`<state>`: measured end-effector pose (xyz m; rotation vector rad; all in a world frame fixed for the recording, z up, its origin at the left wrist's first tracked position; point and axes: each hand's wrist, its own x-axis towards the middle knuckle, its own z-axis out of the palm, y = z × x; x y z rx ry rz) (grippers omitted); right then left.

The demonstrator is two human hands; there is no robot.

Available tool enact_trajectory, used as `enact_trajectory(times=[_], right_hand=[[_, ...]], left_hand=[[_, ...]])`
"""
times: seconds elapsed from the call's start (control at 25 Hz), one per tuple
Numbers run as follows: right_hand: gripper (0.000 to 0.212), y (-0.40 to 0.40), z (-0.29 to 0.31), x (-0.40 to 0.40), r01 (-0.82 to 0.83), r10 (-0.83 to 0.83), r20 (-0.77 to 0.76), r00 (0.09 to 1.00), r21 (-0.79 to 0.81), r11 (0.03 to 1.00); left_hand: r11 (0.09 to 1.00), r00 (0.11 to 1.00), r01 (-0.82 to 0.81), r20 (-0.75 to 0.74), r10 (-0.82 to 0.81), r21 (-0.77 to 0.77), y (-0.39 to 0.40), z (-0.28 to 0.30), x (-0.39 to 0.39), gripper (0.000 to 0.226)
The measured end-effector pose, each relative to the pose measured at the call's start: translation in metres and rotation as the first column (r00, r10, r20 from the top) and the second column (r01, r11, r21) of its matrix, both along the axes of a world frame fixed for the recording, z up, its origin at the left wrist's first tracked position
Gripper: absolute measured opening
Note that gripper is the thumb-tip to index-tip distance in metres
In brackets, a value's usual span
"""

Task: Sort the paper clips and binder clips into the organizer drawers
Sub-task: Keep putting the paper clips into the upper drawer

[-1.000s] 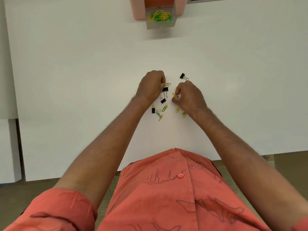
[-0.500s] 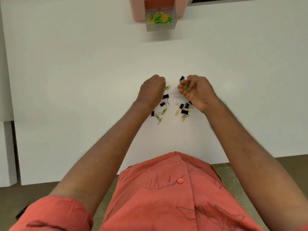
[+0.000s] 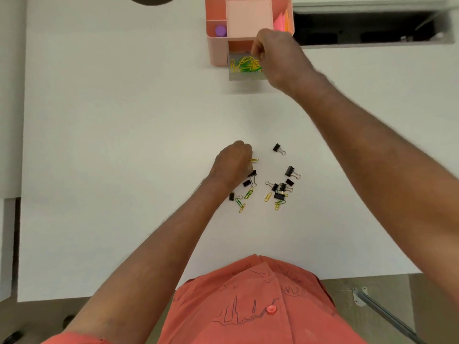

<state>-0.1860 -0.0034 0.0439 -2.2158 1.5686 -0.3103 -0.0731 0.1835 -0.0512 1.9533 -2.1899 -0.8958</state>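
**Sorting partly done: paper clips are filling one drawer while a mixed pile is waiting**

A pink organizer is sitting at the far edge of the white surface. Its clear drawer is standing pulled out and is already holding a heap of yellow and green paper clips. No binder clips are showing in any drawer.

Nearer the person, a loose pile is lying on the surface: black binder clips mixed with a few coloured paper clips. Most of the binder clip sorting seems to be remaining.

The right hand is hovering over the open drawer, fingers curled together; whether it is gripping a clip cannot be told. The left hand is resting at the pile's edge, fingers pinched on a yellow paper clip.
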Motion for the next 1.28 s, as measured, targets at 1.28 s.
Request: enact_trajectory(times=[1.28], right_hand=[[0.039, 0.222, -0.052, -0.100, 0.220, -0.221, -0.032, 0.975, 0.319, 0.922]], left_hand=[[0.999, 0.990, -0.045, -0.133, 0.041, -0.022, 0.011, 0.030, 0.026, 0.025]])
